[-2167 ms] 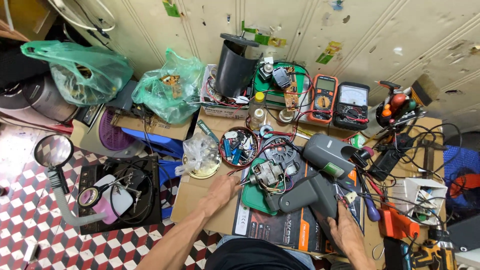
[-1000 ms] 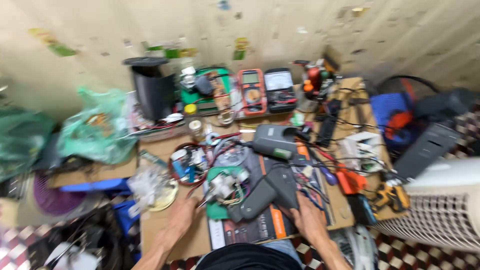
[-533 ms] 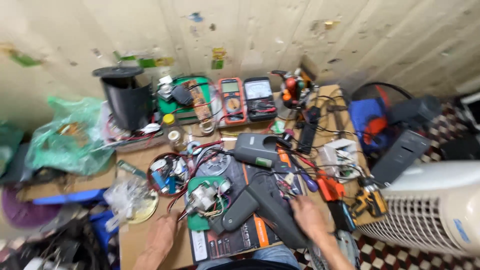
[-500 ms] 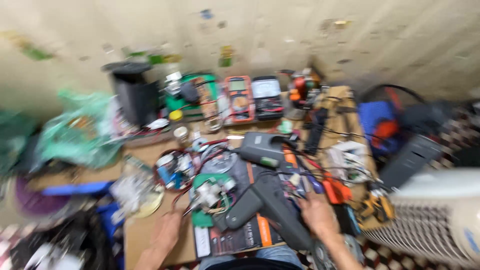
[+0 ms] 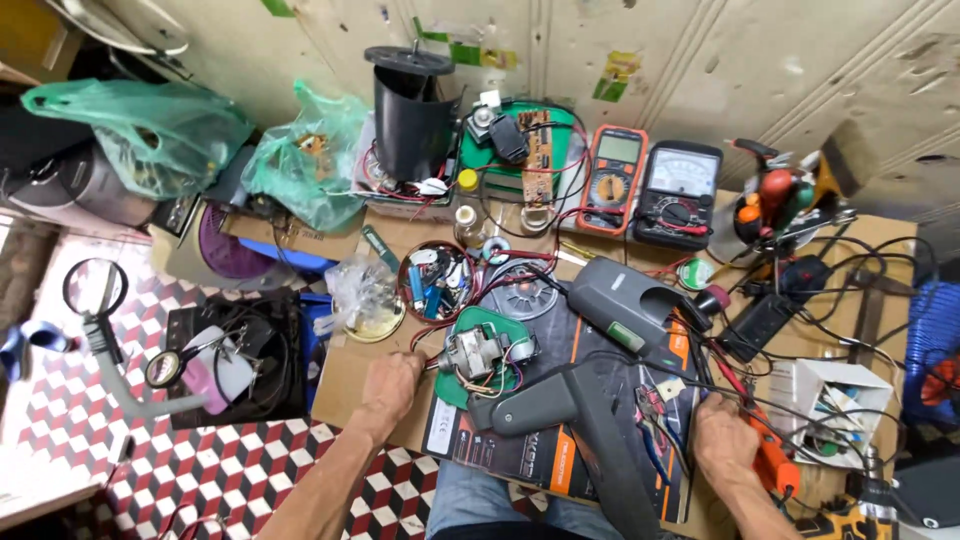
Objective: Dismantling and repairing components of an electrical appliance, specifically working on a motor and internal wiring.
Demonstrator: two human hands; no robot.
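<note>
We see the left hand [image 5: 392,383] at lower centre-left, fingers curled shut beside the small motor [image 5: 470,352] on its green plate [image 5: 460,385], touching its left end. The right hand [image 5: 722,450] at lower right rests closed on wires [image 5: 668,400] near an orange tool [image 5: 772,462]; what it grips we cannot tell.

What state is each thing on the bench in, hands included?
left hand: closed, touching the small motor's wires
right hand: resting on the bench beside an orange tool
small motor: bare, wired, lying on green board
grey housing: opened, lying flat
orange multimeter: display blank
round tin: open, full of small parts
black cylinder: upright
</note>
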